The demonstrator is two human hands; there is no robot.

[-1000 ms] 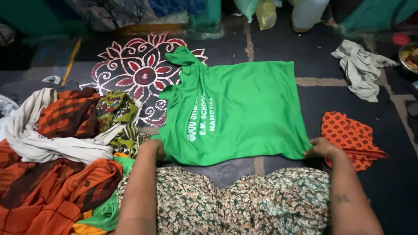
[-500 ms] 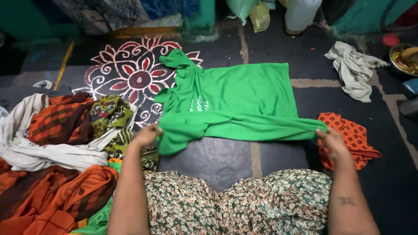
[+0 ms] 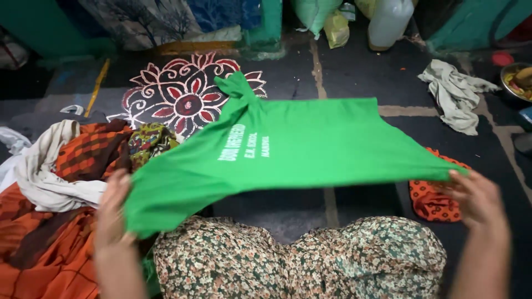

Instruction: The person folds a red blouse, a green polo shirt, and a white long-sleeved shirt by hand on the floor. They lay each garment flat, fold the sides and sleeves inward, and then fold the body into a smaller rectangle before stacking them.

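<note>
A green shirt (image 3: pixel 299 149) is held stretched above the floor (image 3: pixel 354 72), between two hands. The left hand (image 3: pixel 113 213) pinches its near left corner; the right hand (image 3: pixel 476 196) grips its near right corner. Its far edge slopes down toward a painted floor flower (image 3: pixel 183 97). Orange clothes (image 3: pixel 50 243) lie left.

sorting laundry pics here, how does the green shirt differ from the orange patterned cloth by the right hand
The green shirt is plain green with pale print on it; the orange patterned cloth is orange with small dark dots. The green shirt is lifted and stretched between the left hand and the right hand; the orange patterned cloth lies folded on the dark floor, untouched. The shirt shows far larger. Both are fabric pieces.
</note>
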